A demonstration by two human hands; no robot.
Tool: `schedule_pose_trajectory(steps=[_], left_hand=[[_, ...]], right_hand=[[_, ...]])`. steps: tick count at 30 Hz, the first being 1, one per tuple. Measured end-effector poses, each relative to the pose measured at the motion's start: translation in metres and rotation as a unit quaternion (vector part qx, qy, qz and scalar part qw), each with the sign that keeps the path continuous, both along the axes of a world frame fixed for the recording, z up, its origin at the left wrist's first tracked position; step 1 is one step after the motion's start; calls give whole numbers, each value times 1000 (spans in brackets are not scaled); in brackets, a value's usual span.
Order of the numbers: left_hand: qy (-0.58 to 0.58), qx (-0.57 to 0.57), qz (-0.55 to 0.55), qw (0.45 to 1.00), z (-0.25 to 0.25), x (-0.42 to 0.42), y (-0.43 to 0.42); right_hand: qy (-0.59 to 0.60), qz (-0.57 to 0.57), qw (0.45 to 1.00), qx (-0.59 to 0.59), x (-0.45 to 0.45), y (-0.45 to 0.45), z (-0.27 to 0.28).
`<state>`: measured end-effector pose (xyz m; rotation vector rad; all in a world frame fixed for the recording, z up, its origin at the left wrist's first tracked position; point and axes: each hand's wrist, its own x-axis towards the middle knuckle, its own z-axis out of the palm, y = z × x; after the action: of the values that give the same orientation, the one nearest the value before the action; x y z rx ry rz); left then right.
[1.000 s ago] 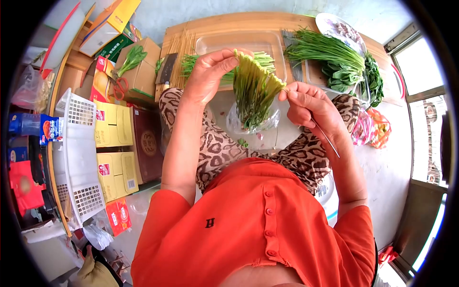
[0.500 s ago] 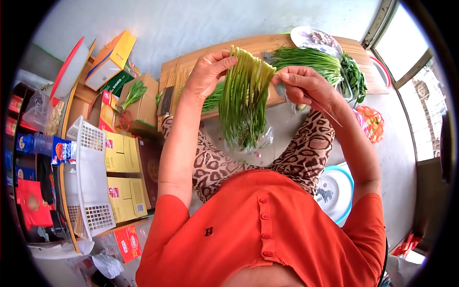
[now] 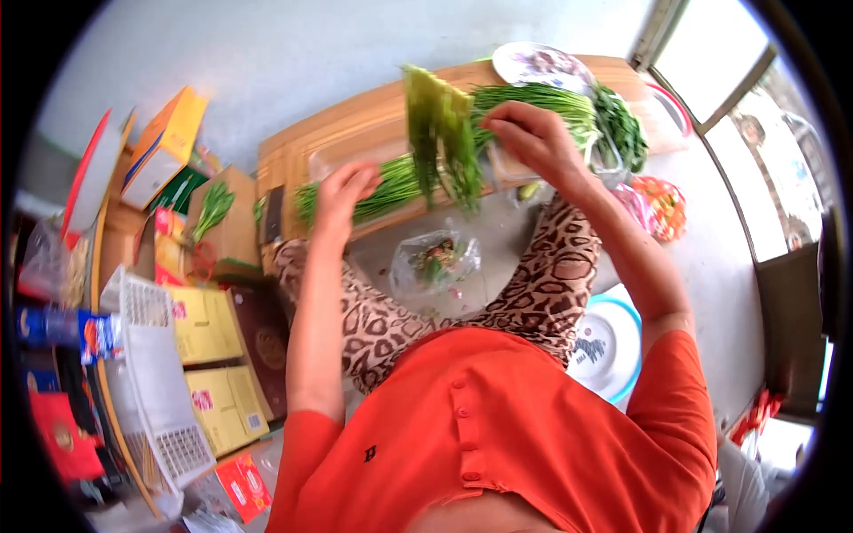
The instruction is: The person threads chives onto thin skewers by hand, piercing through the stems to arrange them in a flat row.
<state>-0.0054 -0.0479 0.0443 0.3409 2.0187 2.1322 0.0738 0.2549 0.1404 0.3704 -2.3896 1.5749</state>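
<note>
A bundle of green stems with pale upper ends (image 3: 440, 133) hangs in the air above the board's front edge, blurred by motion. My right hand (image 3: 533, 142) is pinched at its right side, where a thin skewer ran in the earlier frames; the skewer is hardly visible now. To the left and lower, my left hand (image 3: 346, 195) is away from the bundle, its fingers loosely curled and a little apart, with nothing visible in them. Below the bundle, a clear plastic bag with green scraps (image 3: 435, 262) lies on the floor between the knees.
The wooden board (image 3: 289, 151) bears cut green stems (image 3: 386, 186), a knife (image 3: 271, 213), long green stems (image 3: 551, 102), leafy greens (image 3: 622, 129) and a plate of pale pieces (image 3: 542, 64). Boxes (image 3: 218, 338) and a white basket (image 3: 147, 373) stand left; a white-and-blue basin (image 3: 609, 346) is right.
My left hand has let go of the bundle's left end and moved down and left. The bundle has swung with my right hand. The view has shifted, showing more of the plastic bag.
</note>
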Motion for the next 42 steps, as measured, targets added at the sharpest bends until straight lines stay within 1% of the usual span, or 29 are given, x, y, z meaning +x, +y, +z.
schedule_pose_trajectory(steps=[2,4,6,7,8,10,11,12,14,16,18,20,21,22,25,26,28,31,32,33,34,35,36,37,38,39,40,41,42], left_hand=[[-30,-10,36,999,-27,0,-16],[-67,-45,77,994,-45,5,-25],[-86,-43,74,993,-58,12,-25],[-100,-52,82,990,-64,15,-25],[-113,-61,90,988,-69,17,-25],[-127,-68,80,986,-83,19,-25],[-139,-73,74,985,-90,18,-25],[-141,-74,69,985,-91,17,-23],[-158,-85,72,981,-92,17,-15],[-161,-88,69,981,-93,15,-7],[-159,-96,64,981,-95,14,1],[-164,-100,55,980,-97,13,8],[-164,-106,50,980,-99,13,11],[-163,-112,45,979,-100,12,13],[-160,-113,29,980,-105,9,13],[-164,-116,25,979,-108,10,13],[-160,-114,21,980,-107,9,16],[-160,-116,13,980,-108,10,18],[-161,-123,12,979,-108,10,17],[-155,-118,4,981,-113,10,14],[-155,-110,2,982,-114,11,14],[-155,-115,1,981,-114,12,13],[-154,-119,1,981,-114,12,13],[-151,-116,-5,982,-114,13,11],[-155,-118,-16,981,-115,13,10],[-152,-114,-16,982,-115,13,9],[-149,-110,-14,982,-115,14,8],[-148,-114,-17,982,-115,15,8],[-149,-114,-20,982,-116,15,7]], right_hand=[[-5,-17,999,-27,-17,2,-12],[23,-47,997,-54,-39,3,-21],[36,-62,992,-104,-64,11,-33],[11,-59,979,-194,-72,15,-34],[12,-64,979,-194,-81,22,-37],[25,-111,957,-268,-101,40,-44],[39,-117,942,-311,-112,53,-52],[42,-153,937,-310,-121,67,-59],[48,-205,911,-354,-139,104,-81],[49,-283,893,-346,-154,149,-114],[-32,-375,885,-273,-163,197,-152],[-174,-396,865,-254,-161,240,-191],[-237,-386,843,-289,-157,248,-194],[-237,-388,843,-288,-155,252,-199],[-244,-366,829,-347,-145,252,-206],[-247,-370,825,-348,-144,251,-208],[-235,-349,827,-373,-146,251,-212],[-238,-369,822,-362,-148,248,-210],[-254,-370,828,-335,-152,249,-211],[-236,-380,828,-339,-153,245,-213],[-248,-368,841,-309,-157,250,-220],[-241,-362,852,-290,-152,246,-215],[-257,-367,861,-241,-150,242,-208],[-246,-359,875,-211,-145,236,-199],[-253,-356,879,-193,-142,234,-192],[-251,-354,888,-151,-140,234,-188],[-253,-359,895,-77,-134,233,-181],[-215,-405,888,28,-130,229,-175],[-174,-443,869,135,-127,227,-170]])
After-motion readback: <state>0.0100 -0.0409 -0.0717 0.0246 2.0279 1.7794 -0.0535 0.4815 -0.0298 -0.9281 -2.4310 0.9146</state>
